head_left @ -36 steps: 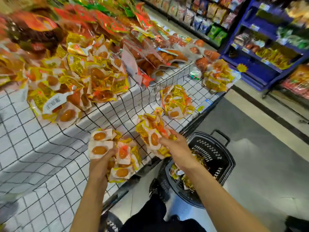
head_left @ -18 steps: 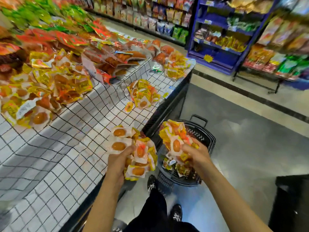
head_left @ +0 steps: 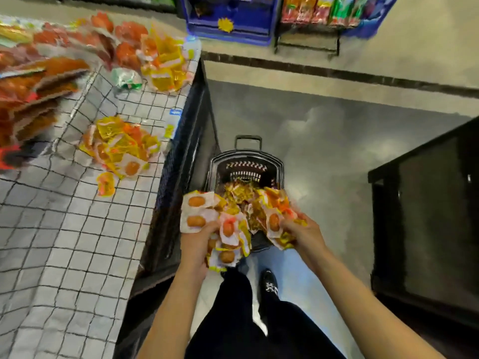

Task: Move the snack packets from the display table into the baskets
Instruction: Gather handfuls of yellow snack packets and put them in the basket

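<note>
My left hand (head_left: 197,242) grips a bunch of white and yellow snack packets (head_left: 207,218) just off the display table's edge, above the near rim of the black basket (head_left: 246,161) on the floor. My right hand (head_left: 300,229) holds a second bunch of snack packets (head_left: 276,213) over the basket's right side. More packets lie inside the basket (head_left: 238,193). On the white gridded display table (head_left: 64,242) a heap of the same yellow packets (head_left: 119,149) remains, with a single packet (head_left: 105,183) beside it.
Another yellow heap (head_left: 166,66) and orange and red packets (head_left: 39,81) fill the table's far end. A blue shelf unit (head_left: 228,19) stands across the aisle. A black cabinet (head_left: 427,216) is at the right. My legs and shoes (head_left: 269,283) stand behind the basket.
Both hands carried their bunches from the table top rightward and down to above the basket. The view has tilted down toward the floor.
</note>
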